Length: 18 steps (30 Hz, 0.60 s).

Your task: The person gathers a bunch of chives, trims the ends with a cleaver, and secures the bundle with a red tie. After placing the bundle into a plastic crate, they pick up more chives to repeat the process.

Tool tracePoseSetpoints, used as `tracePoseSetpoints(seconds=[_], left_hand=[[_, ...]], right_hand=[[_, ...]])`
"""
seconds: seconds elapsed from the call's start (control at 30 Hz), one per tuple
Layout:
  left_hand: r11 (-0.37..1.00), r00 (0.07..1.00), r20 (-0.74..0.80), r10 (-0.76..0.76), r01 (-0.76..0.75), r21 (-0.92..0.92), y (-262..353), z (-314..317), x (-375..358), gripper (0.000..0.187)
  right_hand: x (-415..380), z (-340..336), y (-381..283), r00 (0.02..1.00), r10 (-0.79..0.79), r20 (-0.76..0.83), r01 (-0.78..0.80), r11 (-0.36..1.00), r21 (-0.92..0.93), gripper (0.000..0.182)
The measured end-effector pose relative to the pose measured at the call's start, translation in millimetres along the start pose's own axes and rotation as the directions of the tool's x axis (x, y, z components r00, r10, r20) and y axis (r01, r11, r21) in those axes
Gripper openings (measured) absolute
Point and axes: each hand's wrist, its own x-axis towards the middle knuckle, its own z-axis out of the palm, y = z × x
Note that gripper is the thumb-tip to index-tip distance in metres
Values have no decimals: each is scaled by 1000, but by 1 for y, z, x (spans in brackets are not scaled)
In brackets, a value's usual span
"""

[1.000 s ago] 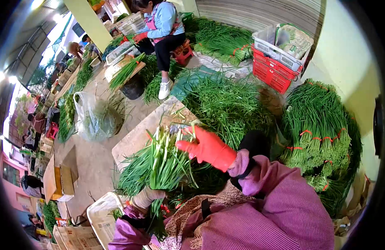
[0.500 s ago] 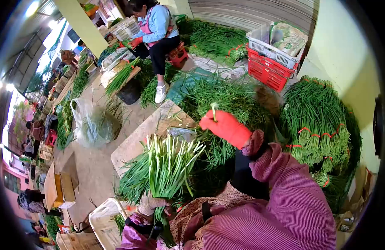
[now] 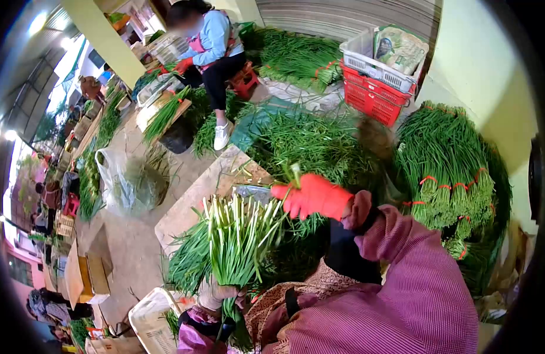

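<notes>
My left hand (image 3: pixel 212 295), in a pale grey glove, is wrapped around the lower green part of a bunch of garlic chives (image 3: pixel 237 242). The white stalk ends fan upward, and the leaves hang below the fist. My right hand (image 3: pixel 317 197), in a red glove, is just above and right of those white ends. Between its thumb and fingers is a single garlic chive stalk (image 3: pixel 295 172), its pale end sticking up. Behind the bunch lies a wooden board (image 3: pixel 187 203) with cut bits on it. More loose garlic chives (image 3: pixel 319 144) are heaped beyond my right hand.
Bundles tied with red bands (image 3: pixel 446 171) are stacked at right. A white crate (image 3: pixel 378 62) sits on a red crate (image 3: pixel 376 94). Near my left arm is a white basket (image 3: pixel 148 321). A plastic bag (image 3: pixel 122 180) stands on the floor at left; a co-worker (image 3: pixel 216 44) sits behind.
My right hand has come down and slightly left, nearer the white stalk ends, still with the stalk in its fingers. My left hand keeps its hold on the bunch. The view has shifted slightly.
</notes>
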Motion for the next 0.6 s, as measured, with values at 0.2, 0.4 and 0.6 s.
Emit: tracePoseSetpoints(seconds=[0.2, 0.4, 0.6], left_hand=[[978, 997, -58, 56, -43, 204, 7, 13, 15, 61], [999, 1000, -11, -5, 6, 41, 10, 11, -1, 54], [887, 997, -67, 49, -13, 462, -12, -21, 20, 72]], right_hand=[[13, 50, 22, 965, 141, 219, -118, 986, -116, 40], [39, -17, 54, 812, -331, -480, 115, 898, -425, 24], [-12, 19, -21, 920, -333, -206, 309, 941, -141, 33]])
